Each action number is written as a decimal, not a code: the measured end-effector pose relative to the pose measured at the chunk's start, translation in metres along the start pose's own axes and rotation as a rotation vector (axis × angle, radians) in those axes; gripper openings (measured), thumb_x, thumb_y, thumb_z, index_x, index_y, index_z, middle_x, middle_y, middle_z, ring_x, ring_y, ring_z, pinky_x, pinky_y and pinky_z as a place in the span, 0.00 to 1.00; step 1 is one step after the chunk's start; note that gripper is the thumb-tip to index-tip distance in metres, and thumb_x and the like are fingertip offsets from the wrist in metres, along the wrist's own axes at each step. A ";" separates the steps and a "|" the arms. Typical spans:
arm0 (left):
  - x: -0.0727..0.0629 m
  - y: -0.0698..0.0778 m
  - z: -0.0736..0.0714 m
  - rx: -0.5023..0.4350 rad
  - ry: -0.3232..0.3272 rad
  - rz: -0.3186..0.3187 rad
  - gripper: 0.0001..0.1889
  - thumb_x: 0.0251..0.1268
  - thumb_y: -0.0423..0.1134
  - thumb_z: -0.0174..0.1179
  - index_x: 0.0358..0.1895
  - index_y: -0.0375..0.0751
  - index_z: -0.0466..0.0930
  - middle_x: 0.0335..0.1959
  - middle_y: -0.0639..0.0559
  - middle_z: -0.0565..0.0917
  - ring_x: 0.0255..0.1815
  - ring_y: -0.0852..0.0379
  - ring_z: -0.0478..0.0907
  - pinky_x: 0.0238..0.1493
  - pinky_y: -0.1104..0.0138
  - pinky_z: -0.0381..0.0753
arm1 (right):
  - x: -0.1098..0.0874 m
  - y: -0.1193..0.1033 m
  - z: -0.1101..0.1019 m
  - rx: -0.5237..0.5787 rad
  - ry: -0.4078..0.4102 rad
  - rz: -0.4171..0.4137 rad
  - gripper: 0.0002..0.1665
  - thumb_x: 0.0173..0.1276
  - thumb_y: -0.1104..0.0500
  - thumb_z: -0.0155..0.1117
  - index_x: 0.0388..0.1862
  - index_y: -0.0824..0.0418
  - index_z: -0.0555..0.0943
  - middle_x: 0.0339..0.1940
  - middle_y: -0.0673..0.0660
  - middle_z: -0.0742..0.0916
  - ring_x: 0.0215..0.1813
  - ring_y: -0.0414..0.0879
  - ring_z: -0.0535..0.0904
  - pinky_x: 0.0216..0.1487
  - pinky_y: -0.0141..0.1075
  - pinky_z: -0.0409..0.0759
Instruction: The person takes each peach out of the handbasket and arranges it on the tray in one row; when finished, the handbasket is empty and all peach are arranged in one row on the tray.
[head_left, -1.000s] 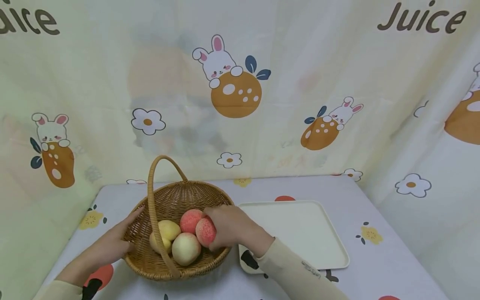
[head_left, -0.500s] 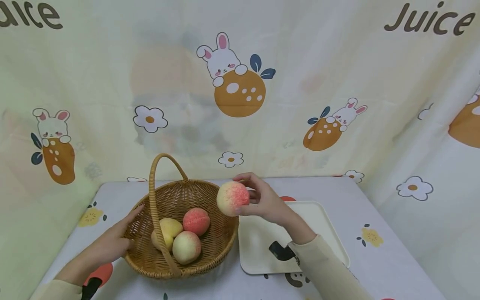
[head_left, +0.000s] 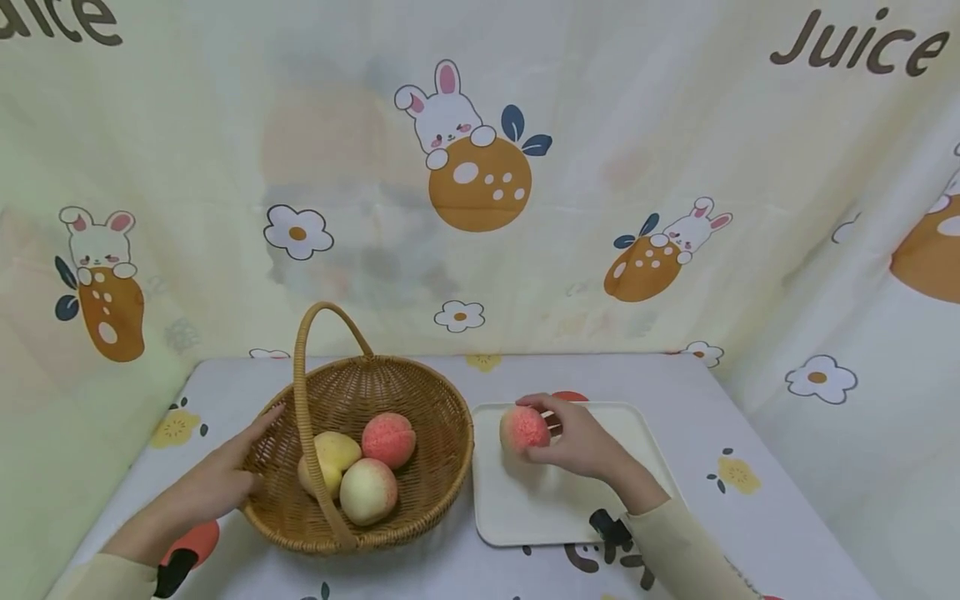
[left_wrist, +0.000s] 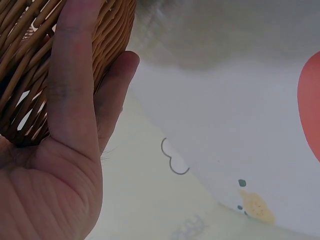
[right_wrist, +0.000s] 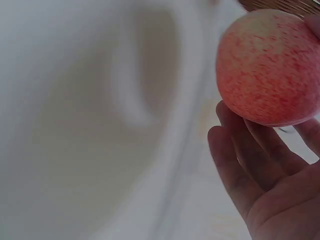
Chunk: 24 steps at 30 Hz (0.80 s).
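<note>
My right hand [head_left: 581, 442] pinches a pink and cream peach [right_wrist: 270, 70] between thumb and fingers, over the left part of the white tray [head_left: 510, 521]. On the left stands a brown wicker basket [head_left: 442, 408] with an arched handle. Against its left side rests my left hand [head_left: 217, 479]. In the left wrist view, the fingers [left_wrist: 72, 85] lie straight along the wicker. Inside the basket sit a red-pink peach [head_left: 388, 439], a pale peach [head_left: 368, 492] and yellow fruit [head_left: 339, 451] partly hidden behind the handle.
The table has a white printed cloth [head_left: 420, 575]. A cream curtain [head_left: 570, 275] with rabbit and flower prints hangs behind it and along both sides. The basket handle [head_left: 302, 383] rises high over the left part of the basket, close to the tray's left edge.
My right hand has lifted a peach out of the basket and carried it right, then down over the tray. The left hand has stayed at the basket's side.
</note>
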<state>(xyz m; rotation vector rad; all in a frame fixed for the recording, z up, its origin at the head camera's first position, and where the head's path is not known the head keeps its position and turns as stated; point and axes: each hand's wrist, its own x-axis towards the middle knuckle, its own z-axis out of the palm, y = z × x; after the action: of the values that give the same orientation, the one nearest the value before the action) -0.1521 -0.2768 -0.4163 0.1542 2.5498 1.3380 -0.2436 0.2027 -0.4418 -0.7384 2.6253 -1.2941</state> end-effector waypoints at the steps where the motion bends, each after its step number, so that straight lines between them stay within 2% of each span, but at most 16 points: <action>1: 0.000 0.000 -0.001 0.001 -0.001 0.000 0.55 0.48 0.20 0.55 0.83 0.42 0.39 0.77 0.21 0.45 0.68 0.22 0.59 0.47 0.50 0.78 | -0.001 0.005 0.004 -0.032 -0.018 0.011 0.37 0.54 0.57 0.76 0.65 0.55 0.78 0.52 0.51 0.84 0.49 0.48 0.82 0.49 0.42 0.80; 4: 0.000 0.001 -0.001 -0.004 -0.006 -0.006 0.55 0.48 0.20 0.55 0.83 0.41 0.38 0.77 0.20 0.44 0.68 0.22 0.59 0.47 0.50 0.78 | -0.002 0.015 0.015 -0.072 -0.066 0.040 0.38 0.54 0.55 0.75 0.67 0.57 0.78 0.51 0.50 0.84 0.48 0.47 0.81 0.47 0.41 0.81; 8: -0.001 0.003 -0.001 0.000 -0.004 -0.021 0.54 0.50 0.20 0.53 0.83 0.42 0.38 0.77 0.21 0.44 0.67 0.24 0.61 0.45 0.52 0.78 | -0.003 0.015 0.022 -0.086 -0.082 0.069 0.40 0.56 0.53 0.73 0.69 0.59 0.76 0.50 0.50 0.85 0.47 0.46 0.80 0.44 0.42 0.79; 12: 0.000 0.003 0.001 0.008 -0.002 -0.024 0.53 0.51 0.19 0.52 0.83 0.42 0.38 0.78 0.21 0.44 0.66 0.25 0.61 0.44 0.53 0.78 | -0.006 0.012 0.021 -0.101 -0.083 0.081 0.41 0.60 0.51 0.70 0.72 0.62 0.73 0.56 0.54 0.85 0.50 0.49 0.81 0.47 0.44 0.79; 15: 0.000 0.003 0.001 0.022 -0.003 -0.018 0.54 0.51 0.19 0.53 0.83 0.41 0.38 0.78 0.22 0.44 0.67 0.25 0.60 0.46 0.51 0.78 | -0.008 0.013 0.018 -0.082 -0.082 0.067 0.42 0.63 0.49 0.71 0.73 0.64 0.71 0.64 0.59 0.81 0.56 0.52 0.81 0.51 0.46 0.80; 18: 0.000 0.004 0.000 0.043 -0.003 -0.016 0.53 0.51 0.20 0.53 0.83 0.41 0.38 0.78 0.22 0.45 0.69 0.23 0.58 0.49 0.49 0.77 | -0.009 0.013 0.014 -0.038 -0.101 0.037 0.45 0.61 0.49 0.75 0.74 0.63 0.70 0.68 0.60 0.78 0.60 0.56 0.79 0.54 0.48 0.81; 24: 0.000 0.004 -0.001 0.027 -0.007 -0.021 0.54 0.51 0.20 0.53 0.83 0.43 0.38 0.78 0.22 0.43 0.70 0.23 0.55 0.49 0.49 0.76 | -0.007 0.013 0.018 -0.005 -0.118 0.006 0.45 0.55 0.55 0.80 0.70 0.65 0.72 0.63 0.58 0.81 0.56 0.54 0.81 0.50 0.45 0.82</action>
<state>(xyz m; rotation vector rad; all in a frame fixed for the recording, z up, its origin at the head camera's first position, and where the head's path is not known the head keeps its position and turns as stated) -0.1522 -0.2755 -0.4125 0.1374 2.5574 1.2933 -0.2360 0.1996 -0.4638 -0.7818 2.5368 -1.2040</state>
